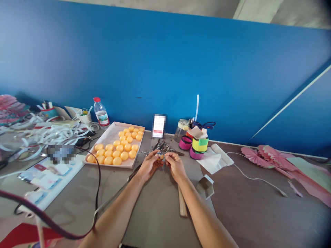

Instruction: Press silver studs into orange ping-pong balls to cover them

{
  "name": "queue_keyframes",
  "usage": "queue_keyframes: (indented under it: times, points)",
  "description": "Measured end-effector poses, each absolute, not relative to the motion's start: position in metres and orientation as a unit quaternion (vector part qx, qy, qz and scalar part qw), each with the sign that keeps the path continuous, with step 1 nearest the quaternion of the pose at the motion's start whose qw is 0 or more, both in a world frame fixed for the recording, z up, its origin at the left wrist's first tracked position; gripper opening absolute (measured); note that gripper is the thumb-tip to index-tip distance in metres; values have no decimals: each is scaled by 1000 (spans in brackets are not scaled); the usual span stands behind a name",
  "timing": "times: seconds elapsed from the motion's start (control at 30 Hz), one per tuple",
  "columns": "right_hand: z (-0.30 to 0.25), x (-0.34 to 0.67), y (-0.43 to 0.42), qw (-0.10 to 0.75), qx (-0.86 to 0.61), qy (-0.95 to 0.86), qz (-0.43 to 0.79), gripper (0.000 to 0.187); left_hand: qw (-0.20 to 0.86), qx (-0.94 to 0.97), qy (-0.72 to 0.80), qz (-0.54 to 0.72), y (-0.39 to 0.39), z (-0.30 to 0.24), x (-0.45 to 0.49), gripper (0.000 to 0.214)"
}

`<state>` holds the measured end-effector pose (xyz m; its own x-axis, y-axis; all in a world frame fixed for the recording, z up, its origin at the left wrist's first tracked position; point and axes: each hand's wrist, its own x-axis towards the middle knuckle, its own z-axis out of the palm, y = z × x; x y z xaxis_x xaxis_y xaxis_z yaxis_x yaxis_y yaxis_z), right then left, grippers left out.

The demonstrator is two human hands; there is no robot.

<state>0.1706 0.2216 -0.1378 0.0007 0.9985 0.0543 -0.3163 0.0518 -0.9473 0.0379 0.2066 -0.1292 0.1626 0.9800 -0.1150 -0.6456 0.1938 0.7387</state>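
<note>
Silvery with some orange — small piece (160,155) pinched in fingertips of left hand (150,166), probably for finer control. Close against it, fingertips of right hand (176,166) — whether also gripping, impossible to tell. Just beyond both hands, loose metal bits (169,147), likely spread there for short reach. Left of left hand, shallow tray (108,134) of orange round pieces (117,161), perhaps so placed for working room. Under forearms (117,206), grey surface (157,210); right of right hand, brown surface (245,210); far beyond, blue partition (165,62).

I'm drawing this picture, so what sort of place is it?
Perhaps a craft worktable beside a flat blue partition: it holds a shallow white rectangular tray of smooth, round orange balls, a heap of tiny, shiny bits, and pleated pink fan-shaped pieces.
</note>
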Motion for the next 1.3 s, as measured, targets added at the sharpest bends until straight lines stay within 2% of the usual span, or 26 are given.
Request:
queue_keyframes:
  times: [0.53, 0.97, 1.3]
  points:
    - [-134, 171, 218, 521, -450, -500, 525, 15, 689, 326, 317, 565, 206, -132, 40, 50]
    - [-136, 174, 218, 488, -418, -469, 606, 21, 594, 425, 387, 563, 212, -148, 41, 49]
    - [-133, 174, 216, 473, -422, -447, 631, 23, 567, 449, 409, 557, 213, -150, 43, 48]
